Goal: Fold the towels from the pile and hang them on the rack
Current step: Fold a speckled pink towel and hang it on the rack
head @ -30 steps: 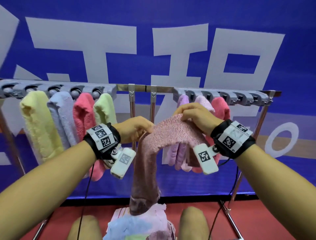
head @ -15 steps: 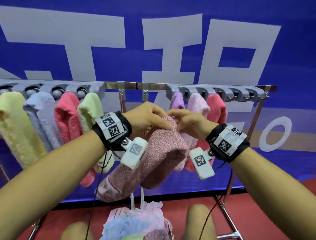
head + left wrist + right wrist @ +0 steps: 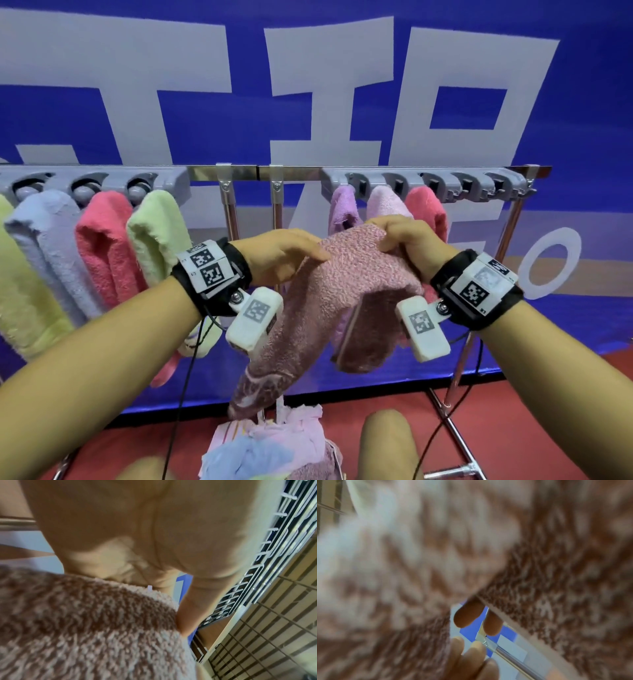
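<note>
We count seven towels hung on the rack point(image 3: 239, 173) — both hands, left hand point(image 3: 281, 255) and right hand point(image 3: 407, 240), clutch one dusty-pink towel point(image 3: 346, 291).

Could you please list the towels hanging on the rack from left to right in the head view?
Yellow towel → light blue towel → coral pink towel → light green towel → purple towel → pale pink towel → second coral pink towel.
</note>
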A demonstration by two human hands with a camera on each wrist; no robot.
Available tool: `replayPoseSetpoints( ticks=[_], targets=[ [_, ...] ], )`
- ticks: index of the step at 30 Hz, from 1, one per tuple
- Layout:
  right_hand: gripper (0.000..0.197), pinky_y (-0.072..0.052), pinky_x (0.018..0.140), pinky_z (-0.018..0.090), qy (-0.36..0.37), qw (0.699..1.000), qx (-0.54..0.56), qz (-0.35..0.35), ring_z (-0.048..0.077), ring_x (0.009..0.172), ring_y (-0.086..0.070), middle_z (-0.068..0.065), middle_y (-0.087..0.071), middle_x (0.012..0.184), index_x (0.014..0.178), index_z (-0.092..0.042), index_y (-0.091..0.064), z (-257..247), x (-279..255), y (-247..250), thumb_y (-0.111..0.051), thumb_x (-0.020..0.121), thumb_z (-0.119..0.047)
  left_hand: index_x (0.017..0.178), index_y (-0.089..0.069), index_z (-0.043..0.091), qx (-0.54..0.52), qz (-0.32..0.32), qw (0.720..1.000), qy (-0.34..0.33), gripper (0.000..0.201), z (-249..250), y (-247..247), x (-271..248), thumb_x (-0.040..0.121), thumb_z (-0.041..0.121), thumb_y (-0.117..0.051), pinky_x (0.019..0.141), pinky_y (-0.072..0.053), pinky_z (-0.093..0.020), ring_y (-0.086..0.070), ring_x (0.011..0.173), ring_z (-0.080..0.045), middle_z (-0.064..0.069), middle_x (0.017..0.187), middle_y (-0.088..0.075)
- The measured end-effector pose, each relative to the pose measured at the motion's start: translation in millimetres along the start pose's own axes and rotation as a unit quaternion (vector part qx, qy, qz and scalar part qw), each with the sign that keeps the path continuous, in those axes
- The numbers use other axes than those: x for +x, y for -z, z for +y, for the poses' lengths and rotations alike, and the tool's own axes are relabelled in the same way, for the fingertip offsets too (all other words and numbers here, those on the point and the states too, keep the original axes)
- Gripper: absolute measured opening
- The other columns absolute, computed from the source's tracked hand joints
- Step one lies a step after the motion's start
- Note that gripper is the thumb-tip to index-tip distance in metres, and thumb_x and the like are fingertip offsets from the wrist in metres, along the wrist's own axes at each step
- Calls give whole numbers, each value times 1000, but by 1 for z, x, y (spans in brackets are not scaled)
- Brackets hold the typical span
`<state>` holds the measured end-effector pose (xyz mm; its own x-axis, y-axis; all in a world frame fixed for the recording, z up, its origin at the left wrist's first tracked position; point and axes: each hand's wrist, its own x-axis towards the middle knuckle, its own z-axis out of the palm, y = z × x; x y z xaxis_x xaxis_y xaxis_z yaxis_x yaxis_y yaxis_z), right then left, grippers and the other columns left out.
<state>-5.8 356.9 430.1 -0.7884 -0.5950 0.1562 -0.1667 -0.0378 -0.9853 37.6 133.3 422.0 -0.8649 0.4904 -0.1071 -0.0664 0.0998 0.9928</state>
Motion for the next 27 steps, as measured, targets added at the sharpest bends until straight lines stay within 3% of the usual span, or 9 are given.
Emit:
replayPoseSetpoints(
  ticks=[3,6,9,10,14,17,20,24,27],
  targets=[
    [14,-37,50,23,-6,1000,11,-8,15,51,-46,4,-49,57,61,-7,-53,2,-3,8,-48,48,-4,102,-69,0,-48,-30,998,-28,21,4,-5,5,91,10,-54,85,-55,-37,-69,86,-25,-15,100,-71],
    [33,-44,65,31,10,999,26,-30,20,67,-55,12,-55,76,86,2,-52,2,-3,7,-58,56,-12,110,-66,-2,-33,-2,998,-60,23,11,-20,17,93,12,-58,86,-53,-36,-68,83,-23,-14,98,-70],
    [54,-45,94,45,9,999,30,-31,38,101,-60,31,-61,113,114,20,-52,3,-2,6,-55,72,-14,108,-62,-6,-13,24,995,-97,25,19,-36,28,94,13,-55,74,-54,-26,-68,74,-14,-5,88,-74],
    [52,-46,94,45,6,999,35,-20,39,101,-61,31,-61,114,115,20,-53,3,-2,10,-52,77,-14,108,-61,-5,-23,31,994,-99,22,21,-39,31,96,10,-51,68,-54,-23,-69,70,-11,-3,83,-74],
    [12,-46,59,24,38,995,78,39,14,59,-58,4,-62,66,74,-4,-58,1,-8,29,-53,84,-8,121,-54,0,-59,77,988,-116,26,27,-42,47,97,7,-55,62,-52,-20,-63,70,-12,-9,90,-64],
    [7,-40,58,29,24,991,100,87,15,58,-50,4,-53,66,73,-10,-52,-1,-11,45,-56,73,-15,106,-56,9,-54,124,984,-118,12,35,-48,63,95,3,-54,53,-40,-17,-51,59,-9,-5,79,-56],
    [7,-37,58,30,27,986,88,137,18,59,-47,5,-51,66,73,-10,-52,-4,-17,66,-53,68,-15,91,-58,17,4,138,983,-124,21,39,-61,83,93,-2,-51,54,-29,-22,-42,62,-14,-7,79,-50],
    [12,-45,58,23,90,979,27,180,13,61,-54,2,-58,67,77,-5,-57,-9,-25,94,-53,65,-6,86,-56,20,78,166,965,-186,28,48,-84,109,90,-6,-50,55,-30,-24,-42,64,-15,-6,79,-53],
    [17,-42,59,24,112,963,-20,243,12,61,-50,3,-54,72,78,-13,-55,-9,-24,117,-56,65,-2,81,-53,22,110,188,951,-221,28,56,-97,131,89,-6,-52,53,-29,-26,-39,61,-14,-8,76,-53]
  ],
)
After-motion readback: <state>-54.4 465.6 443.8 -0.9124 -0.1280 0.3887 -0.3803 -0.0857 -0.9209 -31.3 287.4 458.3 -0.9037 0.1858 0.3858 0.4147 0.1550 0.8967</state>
